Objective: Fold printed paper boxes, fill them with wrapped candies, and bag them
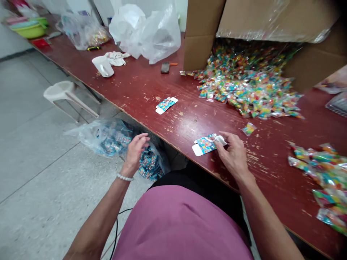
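My right hand (pixel 233 151) pinches the end flap of a small flattened carton (pixel 206 144) between thumb and fingers. The carton is blue with a colourful print and white flaps, and lies at the red table's (pixel 187 122) near edge. My left hand (pixel 137 150), with a beaded bracelet at the wrist, hovers off the table edge with loosely curved fingers and nothing visible in them. Under it stands a clear plastic bag (pixel 159 159) with many blue printed packs. A second flat carton (pixel 166 105) lies farther left on the table.
Wrapped candies (pixel 244 86) spill from a tipped cardboard box (pixel 199 36); more candy packs (pixel 325 177) lie at the right. One loose candy pack (pixel 248 129) sits near my right hand. A white mug (pixel 103 66), plastic bags (pixel 151 32) and a white stool (pixel 62 90) are to the left.
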Demonstrator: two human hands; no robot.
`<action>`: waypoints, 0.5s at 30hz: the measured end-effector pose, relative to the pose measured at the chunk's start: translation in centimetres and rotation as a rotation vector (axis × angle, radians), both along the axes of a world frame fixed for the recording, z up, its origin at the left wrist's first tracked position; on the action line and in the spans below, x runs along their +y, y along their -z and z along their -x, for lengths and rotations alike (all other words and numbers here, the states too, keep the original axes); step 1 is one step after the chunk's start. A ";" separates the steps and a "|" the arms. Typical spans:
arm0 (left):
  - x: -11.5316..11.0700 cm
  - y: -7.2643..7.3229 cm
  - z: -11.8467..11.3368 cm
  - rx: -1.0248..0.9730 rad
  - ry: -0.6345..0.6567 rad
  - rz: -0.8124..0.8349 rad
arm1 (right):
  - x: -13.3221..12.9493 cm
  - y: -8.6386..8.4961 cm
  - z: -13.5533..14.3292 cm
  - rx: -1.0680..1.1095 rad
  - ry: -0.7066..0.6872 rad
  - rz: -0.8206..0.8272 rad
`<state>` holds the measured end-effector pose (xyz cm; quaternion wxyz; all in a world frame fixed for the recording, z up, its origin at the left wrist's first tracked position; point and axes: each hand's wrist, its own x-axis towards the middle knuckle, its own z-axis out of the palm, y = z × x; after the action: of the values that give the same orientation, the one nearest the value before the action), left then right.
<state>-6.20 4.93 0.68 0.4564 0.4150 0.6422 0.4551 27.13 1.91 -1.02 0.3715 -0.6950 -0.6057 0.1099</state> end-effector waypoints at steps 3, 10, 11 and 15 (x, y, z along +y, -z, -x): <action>0.2 -1.2 -5.4 0.223 0.310 -0.202 | 0.5 1.0 -0.4 -0.170 0.022 0.068; 1.3 -2.8 -15.1 1.050 0.857 -0.331 | 0.2 1.4 0.0 -0.126 0.028 0.088; 1.6 -3.0 -15.5 1.064 0.871 -0.290 | 0.2 1.4 0.0 -0.100 0.038 0.070; 2.1 -3.5 -16.0 0.838 0.814 -0.145 | -0.4 1.1 0.2 -0.033 0.024 -0.029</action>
<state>9.79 7.06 4.18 0.2723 0.8029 0.5238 0.0833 26.94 1.55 -2.13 0.3728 -0.6986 -0.6047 0.0852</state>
